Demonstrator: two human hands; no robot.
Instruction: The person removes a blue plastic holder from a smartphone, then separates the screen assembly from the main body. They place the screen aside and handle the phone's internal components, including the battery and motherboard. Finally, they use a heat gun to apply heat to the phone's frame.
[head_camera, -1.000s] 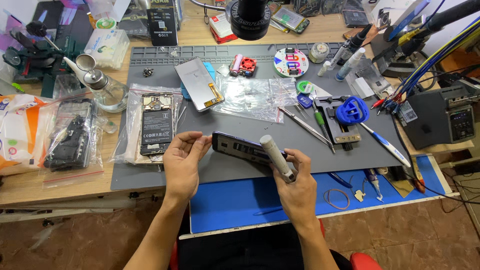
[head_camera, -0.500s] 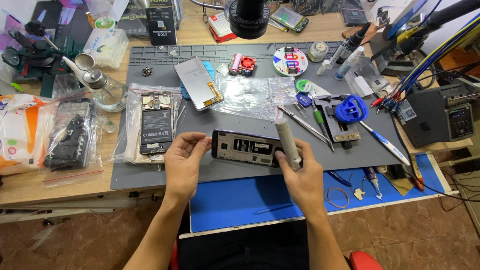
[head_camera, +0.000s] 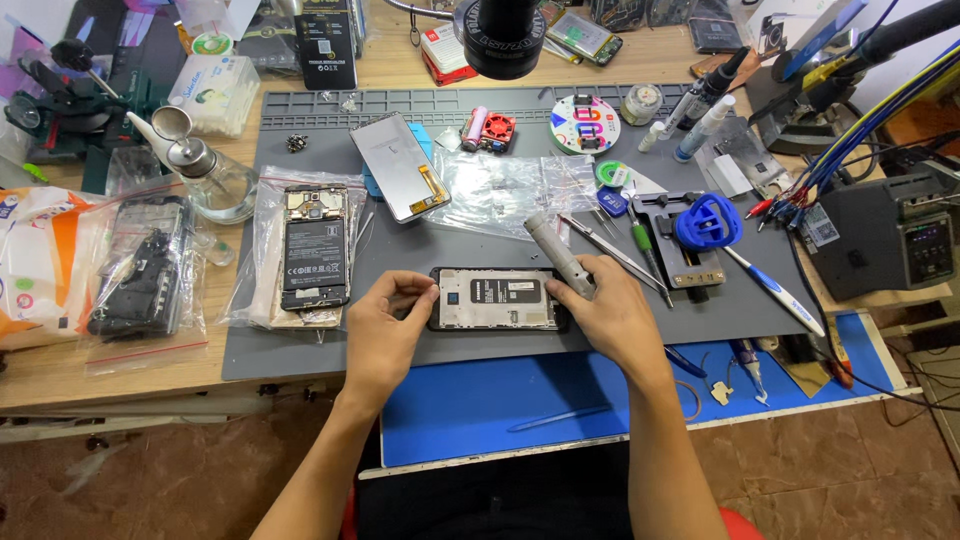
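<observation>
The left hand (head_camera: 380, 335) pinched the left end of the opened phone (head_camera: 497, 298), which lay flat on the grey mat (head_camera: 470, 235) of the bench. The right hand (head_camera: 612, 315) gripped a grey screwdriver (head_camera: 558, 255), tip at the phone's right end. At ten o'clock, a clear bag (head_camera: 300, 255) held another phone body.

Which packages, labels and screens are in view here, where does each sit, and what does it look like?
Phone frame: on the grey mat between left hand and right hand; black, with a white label.
Clear bag: left on the mat; holds an opened phone.
Display panel: above centre; grey glass, rectangular.
White box: top left; blue print.
Station screen: far right; small, dark.
</observation>
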